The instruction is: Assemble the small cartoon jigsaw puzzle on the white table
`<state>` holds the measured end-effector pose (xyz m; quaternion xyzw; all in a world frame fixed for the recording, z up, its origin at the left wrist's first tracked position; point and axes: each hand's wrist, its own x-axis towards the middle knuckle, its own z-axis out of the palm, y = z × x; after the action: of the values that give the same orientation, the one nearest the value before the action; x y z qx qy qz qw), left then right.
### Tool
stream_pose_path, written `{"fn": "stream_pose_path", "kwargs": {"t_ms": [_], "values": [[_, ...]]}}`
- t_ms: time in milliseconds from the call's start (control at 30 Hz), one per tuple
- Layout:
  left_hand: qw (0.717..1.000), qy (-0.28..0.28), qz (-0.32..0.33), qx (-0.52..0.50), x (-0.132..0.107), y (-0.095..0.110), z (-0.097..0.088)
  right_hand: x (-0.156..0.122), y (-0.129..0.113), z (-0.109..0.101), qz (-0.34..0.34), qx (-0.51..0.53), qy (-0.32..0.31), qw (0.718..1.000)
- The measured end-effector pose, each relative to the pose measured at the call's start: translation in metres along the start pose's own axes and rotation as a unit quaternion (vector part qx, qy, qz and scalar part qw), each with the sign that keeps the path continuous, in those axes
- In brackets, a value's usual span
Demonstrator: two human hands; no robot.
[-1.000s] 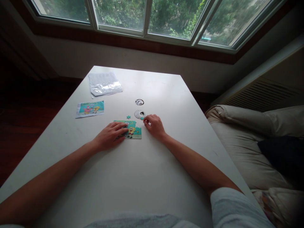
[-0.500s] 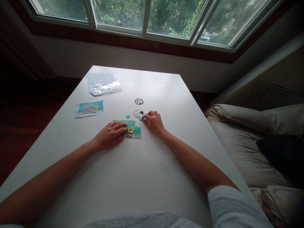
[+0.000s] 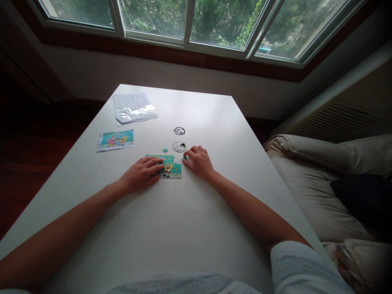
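A partly assembled jigsaw puzzle (image 3: 169, 168) with a yellow cartoon figure lies on the white table, its upper right corner open. My left hand (image 3: 142, 173) rests on the puzzle's left part with fingers stretched out and hides some of it. Just right of the puzzle, my right hand (image 3: 199, 161) pinches a small green puzzle piece (image 3: 184, 158) between thumb and fingers, close to the tabletop. One loose teal piece (image 3: 165, 150) lies just beyond the puzzle's top edge.
A reference picture (image 3: 118, 139) lies to the left on the white table (image 3: 171, 232). Behind it are papers in a clear plastic sleeve (image 3: 134, 108). Two round fittings, a ring-shaped one (image 3: 179, 146) and a hole (image 3: 179, 131), sit mid-table. A sofa (image 3: 300, 183) stands at right.
My right hand has drawn slightly back toward me, bringing the puzzle piece away from the round fitting and nearer the puzzle's right edge. My left hand stays put.
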<state>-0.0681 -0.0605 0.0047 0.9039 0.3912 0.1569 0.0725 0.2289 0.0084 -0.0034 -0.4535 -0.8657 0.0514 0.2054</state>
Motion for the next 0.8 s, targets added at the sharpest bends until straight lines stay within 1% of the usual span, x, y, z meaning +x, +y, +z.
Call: {"fn": "stream_pose_path", "kwargs": {"t_ms": [100, 233, 367, 500, 667, 800], "values": [[1.000, 0.003, 0.001, -0.005, -0.0006, -0.0005, 0.0002, -0.0011, -0.0015, -0.0004, -0.002, -0.012, -0.010, 1.000], [1.000, 0.009, 0.003, -0.012, -0.0014, -0.0006, 0.0003, -0.0016, 0.0000, 0.0006, -0.012, 0.002, -0.013, 1.000], [1.000, 0.008, 0.002, -0.011, -0.0018, -0.0004, -0.0001, -0.0020, 0.0006, -0.0001, 0.006, 0.000, -0.005, 1.000], [1.000, 0.000, -0.002, 0.000, -0.0016, -0.0002, 0.0001, -0.0009, 0.0000, -0.0012, 0.016, -0.005, -0.024, 1.000], [1.000, 0.001, -0.001, 0.002, -0.0008, 0.0010, 0.0003, 0.0021, 0.0006, -0.0016, 0.024, 0.022, -0.041, 0.999], [1.000, 0.000, 0.000, 0.000, -0.0006, 0.0022, -0.0002, 0.0030, -0.0017, -0.0025, 0.037, 0.071, -0.030, 0.996]]}}
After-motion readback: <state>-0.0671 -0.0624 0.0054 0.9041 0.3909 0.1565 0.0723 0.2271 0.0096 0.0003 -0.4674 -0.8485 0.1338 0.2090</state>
